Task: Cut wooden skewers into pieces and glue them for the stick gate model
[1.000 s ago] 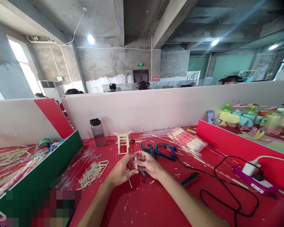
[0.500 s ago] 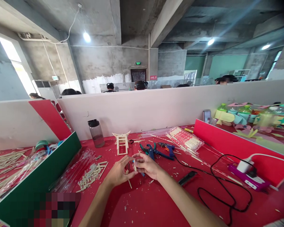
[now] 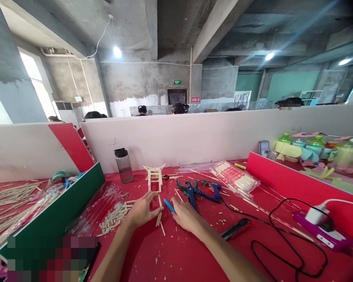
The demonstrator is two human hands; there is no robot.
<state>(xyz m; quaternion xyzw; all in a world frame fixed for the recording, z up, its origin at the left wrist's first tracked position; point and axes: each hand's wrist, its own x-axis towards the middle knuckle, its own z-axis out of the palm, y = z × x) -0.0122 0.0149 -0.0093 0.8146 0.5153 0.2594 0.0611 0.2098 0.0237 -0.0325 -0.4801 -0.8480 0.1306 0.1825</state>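
Note:
My left hand point(image 3: 143, 210) has its thumb and forefinger curled around a short pale wooden stick point(image 3: 160, 201), apparently pinched end to end. My right hand point(image 3: 184, 213) is closed on a slim blue tool point(image 3: 168, 205); its kind is unclear, and most of it is hidden by the palm. A few loose sticks point(image 3: 159, 220) lie on the red table just below my left fingertips. Beyond both hands stands a small frame built of sticks point(image 3: 155, 178), with flared upper corners. Left of my left hand is a heap of cut stick pieces point(image 3: 114, 220).
Blue-handled cutters point(image 3: 191, 196) and a blue glue gun point(image 3: 214, 188) lie to the right, near a bagged bundle of sticks point(image 3: 237, 176). A black-handled utility knife point(image 3: 237, 228), a cable and a purple power strip point(image 3: 323, 233) are nearer. A water bottle point(image 3: 124, 166) stands at the back left.
My hands have parted; earlier their fingertips met around a small stick. The right hand has dropped slightly to the right, and the blue tool shows more. The view has shifted left slightly.

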